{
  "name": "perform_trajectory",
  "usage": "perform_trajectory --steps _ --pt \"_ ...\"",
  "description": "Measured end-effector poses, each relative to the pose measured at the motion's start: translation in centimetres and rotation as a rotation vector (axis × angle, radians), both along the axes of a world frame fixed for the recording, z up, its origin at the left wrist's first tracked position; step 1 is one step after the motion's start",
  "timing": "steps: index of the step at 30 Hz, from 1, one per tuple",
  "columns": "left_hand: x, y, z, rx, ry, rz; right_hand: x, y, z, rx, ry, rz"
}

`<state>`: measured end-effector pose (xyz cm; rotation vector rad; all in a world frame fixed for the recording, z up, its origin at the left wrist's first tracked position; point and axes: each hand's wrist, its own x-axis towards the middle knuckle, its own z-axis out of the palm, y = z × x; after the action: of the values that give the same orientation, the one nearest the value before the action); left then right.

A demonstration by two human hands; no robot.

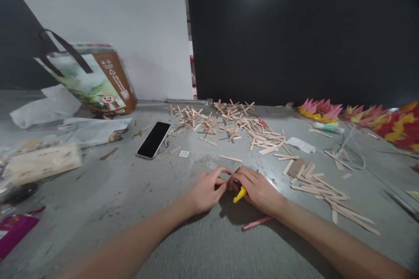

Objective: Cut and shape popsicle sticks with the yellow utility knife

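My left hand (209, 189) and my right hand (257, 187) meet low over the grey table, fingertips together. A yellow plastic tool (240, 194) sticks out from under the curled fingers of my right hand; its kind is hard to tell. The left thumb and forefinger are pinched, and whatever lies between them is hidden. Beneath the right wrist lies a pink pencil (257, 223) with an eraser end. One loose wooden craft stick (231, 158) rests just beyond the hands.
Crossed stick bundles (229, 115) cover the table's back, loose craft sticks (327, 192) the right. A smartphone (153, 140), a carrier bag (98, 80) and a tissue pack (46, 161) are on the left. Folded paper flowers (321, 110) and a glue stick (329, 128) stand far right.
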<state>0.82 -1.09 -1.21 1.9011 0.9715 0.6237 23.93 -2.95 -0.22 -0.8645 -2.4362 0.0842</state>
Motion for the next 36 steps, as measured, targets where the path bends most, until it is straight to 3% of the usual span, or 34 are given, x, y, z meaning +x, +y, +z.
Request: perform_trajectory --steps 7,11,14,22,36 --pt "0.0 -0.1 0.1 -0.034 -0.101 0.071 -0.3 -0.2 -0.1 0.050 -0.004 -0.010" --pt "0.1 0.9 0.4 -0.214 -0.242 0.197 -0.4 -0.5 0.2 0.042 0.007 0.014" --pt "0.1 1.4 0.5 -0.287 -0.326 0.174 -0.2 -0.5 0.2 0.039 0.053 0.025" --pt "0.0 1.9 0.4 -0.294 -0.411 0.198 0.3 -0.2 -1.2 0.033 0.103 0.025" --pt "0.0 2.1 0.7 -0.273 -0.472 0.238 -0.4 -0.2 -0.1 0.125 0.144 0.070"
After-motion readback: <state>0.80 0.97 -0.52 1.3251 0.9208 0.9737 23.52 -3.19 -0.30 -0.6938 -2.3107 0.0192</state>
